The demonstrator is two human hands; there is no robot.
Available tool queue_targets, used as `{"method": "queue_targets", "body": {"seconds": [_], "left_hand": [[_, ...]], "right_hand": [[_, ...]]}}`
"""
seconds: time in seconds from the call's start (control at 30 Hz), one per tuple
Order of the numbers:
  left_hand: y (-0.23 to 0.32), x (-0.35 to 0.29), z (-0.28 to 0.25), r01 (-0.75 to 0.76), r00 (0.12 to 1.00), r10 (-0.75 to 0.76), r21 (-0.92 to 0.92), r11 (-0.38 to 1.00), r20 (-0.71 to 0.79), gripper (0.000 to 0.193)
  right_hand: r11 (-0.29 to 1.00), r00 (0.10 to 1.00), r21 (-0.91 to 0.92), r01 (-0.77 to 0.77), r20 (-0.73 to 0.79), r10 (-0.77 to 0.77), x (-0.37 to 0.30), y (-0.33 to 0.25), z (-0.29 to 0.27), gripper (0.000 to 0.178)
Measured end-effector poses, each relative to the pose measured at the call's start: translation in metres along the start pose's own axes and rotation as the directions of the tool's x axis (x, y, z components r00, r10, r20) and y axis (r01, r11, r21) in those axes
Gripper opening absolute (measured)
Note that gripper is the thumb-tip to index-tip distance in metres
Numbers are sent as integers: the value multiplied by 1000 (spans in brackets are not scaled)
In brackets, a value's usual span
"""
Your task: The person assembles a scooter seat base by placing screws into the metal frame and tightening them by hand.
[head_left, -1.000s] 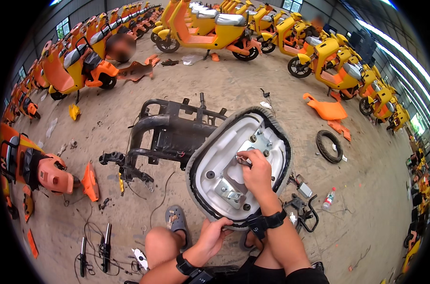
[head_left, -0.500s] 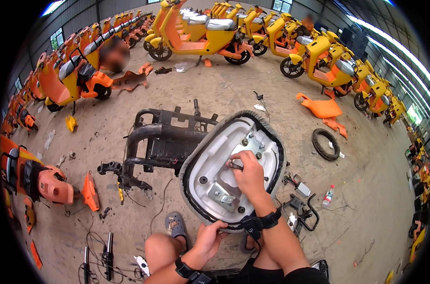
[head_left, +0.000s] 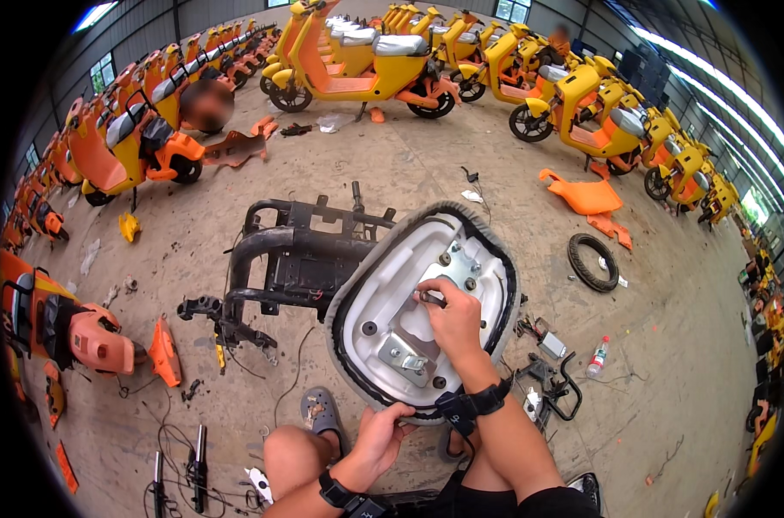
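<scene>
A scooter seat point(head_left: 383, 298) is tilted up in front of me, its white plastic underside facing me and a grey cover wrapped round the rim. My left hand point(head_left: 380, 442) grips the seat's lower edge, fingers curled over the rim. Over the middle of the underside, my right hand point(head_left: 451, 319) is closed in a pinch round a small dark metal piece point(head_left: 430, 299), whose kind I cannot make out. Just above these fingers lies a silver hinge plate point(head_left: 455, 263). A silver latch bracket point(head_left: 407, 356) is fixed below, and round rubber feet dot the plastic.
Behind the seat lies a black scooter frame point(head_left: 297, 255). To the right are a tyre point(head_left: 593, 262), a bottle point(head_left: 598, 356), metal brackets point(head_left: 560, 388) and an orange panel point(head_left: 586, 194). Cables point(head_left: 180, 440) trail at lower left. Rows of yellow scooters point(head_left: 366, 73) stand behind, with other people among them.
The right hand has shifted very slightly within its pinch over the seat's underside. Left hand and seat look practically unchanged.
</scene>
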State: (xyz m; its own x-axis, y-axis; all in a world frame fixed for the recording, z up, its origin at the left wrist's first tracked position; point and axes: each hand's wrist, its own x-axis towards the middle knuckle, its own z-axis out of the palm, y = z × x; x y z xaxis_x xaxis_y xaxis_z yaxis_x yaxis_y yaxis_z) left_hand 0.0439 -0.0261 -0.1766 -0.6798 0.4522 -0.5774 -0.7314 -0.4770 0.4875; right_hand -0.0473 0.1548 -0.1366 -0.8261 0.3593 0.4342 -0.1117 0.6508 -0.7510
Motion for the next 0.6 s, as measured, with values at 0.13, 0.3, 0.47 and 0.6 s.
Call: {"method": "queue_targets", "body": {"seconds": [0.13, 0.3, 0.47, 0.6], "left_hand": [[-1, 1, -1, 12, 1000, -12, -5, 1000, 10, 18], [-1, 2, -2, 9, 1000, -9, 6, 1000, 10, 19], [-1, 2, -2, 0, 1000, 0, -2, 1000, 12, 20], [0, 2, -4, 8, 1000, -8, -8, 1000, 19, 21]], "right_hand": [[994, 994, 38, 105, -15, -104, 2, 1, 0, 14], [980, 999, 197, -4, 42, -4, 2, 15, 5, 11], [998, 999, 50, -44, -21, 45, 2, 4, 5, 16], [1000, 999, 20, -2, 33, 1, 2, -8, -3, 17]]}}
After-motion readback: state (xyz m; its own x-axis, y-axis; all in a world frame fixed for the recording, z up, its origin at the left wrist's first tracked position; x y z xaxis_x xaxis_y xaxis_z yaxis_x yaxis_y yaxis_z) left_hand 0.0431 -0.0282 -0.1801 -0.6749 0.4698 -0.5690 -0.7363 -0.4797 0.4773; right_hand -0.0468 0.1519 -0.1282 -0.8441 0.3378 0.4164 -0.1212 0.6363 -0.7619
